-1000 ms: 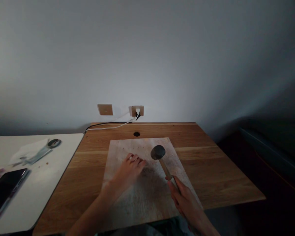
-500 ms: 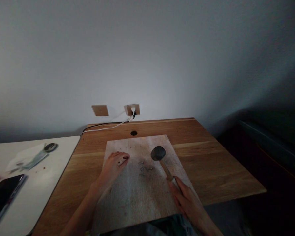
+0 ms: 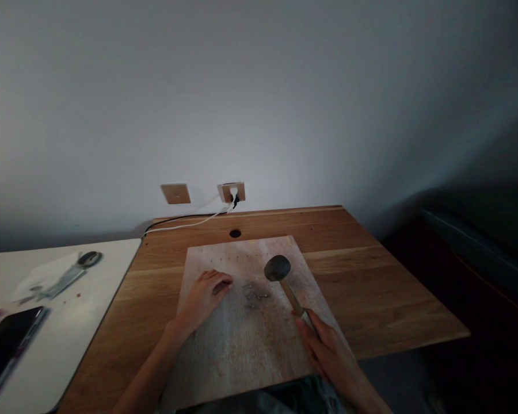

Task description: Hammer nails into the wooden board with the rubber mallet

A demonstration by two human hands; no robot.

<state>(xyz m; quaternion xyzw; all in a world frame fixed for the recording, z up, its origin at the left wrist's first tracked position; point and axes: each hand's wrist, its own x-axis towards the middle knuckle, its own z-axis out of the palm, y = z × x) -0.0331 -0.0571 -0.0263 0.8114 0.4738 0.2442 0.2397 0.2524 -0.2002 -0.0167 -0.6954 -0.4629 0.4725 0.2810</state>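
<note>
A pale wooden board (image 3: 242, 339) lies on the brown desk (image 3: 371, 293). My right hand (image 3: 328, 353) is closed round the wooden handle of a mallet (image 3: 278, 269), whose dark round head rests on the board's far right part. My left hand (image 3: 205, 293) rests on the board's left side with its fingers curled and pinched together; what they hold is too small to make out. A small heap of nails (image 3: 254, 294) lies on the board between my two hands. A row of tiny dots runs along the board's far edge.
A white table (image 3: 69, 322) adjoins the desk on the left, carrying a dark phone (image 3: 8, 342), a metal tool (image 3: 69, 275) and paper. Two wall sockets (image 3: 231, 192) sit behind the desk, with a white cable (image 3: 185, 224) trailing from one. A dark cable hole (image 3: 235, 233) sits beyond the board.
My left hand has drawn back from the heap of nails to the board's left side, uncovering the nails. The mallet and my right hand have hardly moved.
</note>
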